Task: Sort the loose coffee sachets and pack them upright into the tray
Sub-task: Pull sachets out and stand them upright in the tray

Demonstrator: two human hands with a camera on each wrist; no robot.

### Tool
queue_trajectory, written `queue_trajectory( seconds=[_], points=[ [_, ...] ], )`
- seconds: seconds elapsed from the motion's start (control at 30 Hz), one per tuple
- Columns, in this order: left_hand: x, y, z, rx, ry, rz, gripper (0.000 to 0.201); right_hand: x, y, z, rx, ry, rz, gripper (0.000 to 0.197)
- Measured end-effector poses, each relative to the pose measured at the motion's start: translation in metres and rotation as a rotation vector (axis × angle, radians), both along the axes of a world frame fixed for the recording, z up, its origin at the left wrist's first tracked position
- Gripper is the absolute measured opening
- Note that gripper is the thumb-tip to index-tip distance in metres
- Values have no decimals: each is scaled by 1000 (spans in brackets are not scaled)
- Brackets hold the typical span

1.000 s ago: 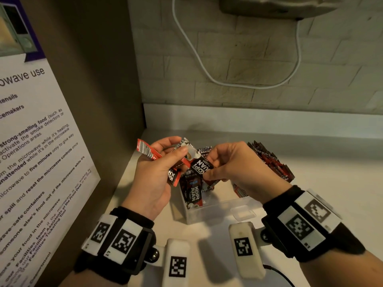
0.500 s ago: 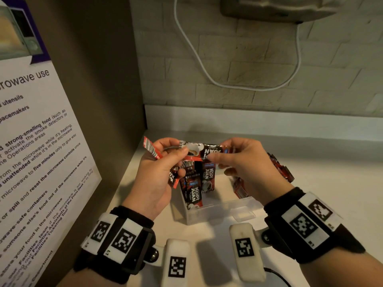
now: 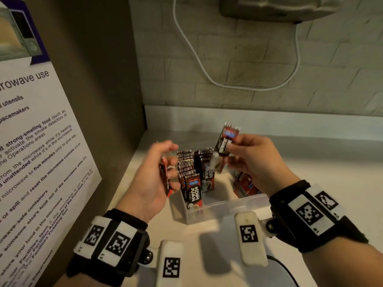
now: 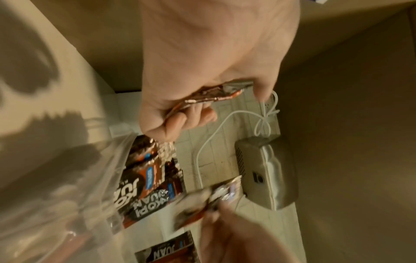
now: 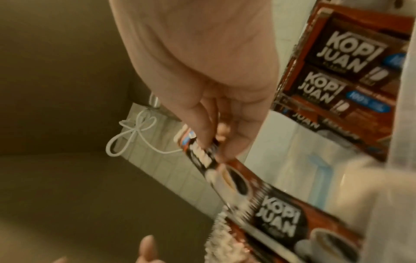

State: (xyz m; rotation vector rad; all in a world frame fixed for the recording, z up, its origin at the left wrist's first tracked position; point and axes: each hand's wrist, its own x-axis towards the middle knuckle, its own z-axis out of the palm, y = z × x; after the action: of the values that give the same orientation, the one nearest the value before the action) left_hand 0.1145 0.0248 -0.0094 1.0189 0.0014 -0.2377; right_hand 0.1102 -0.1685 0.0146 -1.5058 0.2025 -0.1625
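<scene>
A clear plastic tray [image 3: 223, 206] stands on the counter between my hands, with several red and black "Kopi Juan" sachets [image 3: 193, 175] upright in two rows at its left end. My left hand [image 3: 165, 168], just left of the tray, grips a thin bunch of sachets [image 3: 164, 178] edge-on; the left wrist view shows those held sachets [image 4: 213, 96] under the curled fingers. My right hand [image 3: 229, 150] pinches one sachet [image 3: 226, 141] above the tray's middle. The right wrist view shows that single sachet [image 5: 202, 156] tilted over the packed ones [image 5: 276, 218].
More loose sachets [image 3: 244, 185] lie in a heap beyond the tray's right end. A cabinet side with a microwave notice [image 3: 41, 152] closes off the left. A brick wall, a white cable [image 3: 199, 65] and a wall-mounted dispenser [image 3: 275, 7] are behind.
My right hand has drawn one sachet away from the left hand's bunch and raised it to the right above the tray. The hands, close together before, are now apart.
</scene>
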Motion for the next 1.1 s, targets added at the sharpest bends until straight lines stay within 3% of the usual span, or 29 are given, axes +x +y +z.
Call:
queue_trajectory(
  seconds=[0.13,0.27,0.33,0.53,1.1],
  points=[
    [2,14,0,-168,-29,46,33,3,-2,-18,-251,278,138,4],
    [1,17,-1,-283,-96,-23,50,11,4,-35,-315,317,156,15],
    [1,16,0,-306,-122,-59,29,16,6,-41,-287,307,135,17],
    [6,6,-4,-121,-100,6,34,20,8,-49,-215,280,101,17],
    [5,7,-8,-14,-74,2,33,21,7,-53,-251,259,115,21]
  ],
)
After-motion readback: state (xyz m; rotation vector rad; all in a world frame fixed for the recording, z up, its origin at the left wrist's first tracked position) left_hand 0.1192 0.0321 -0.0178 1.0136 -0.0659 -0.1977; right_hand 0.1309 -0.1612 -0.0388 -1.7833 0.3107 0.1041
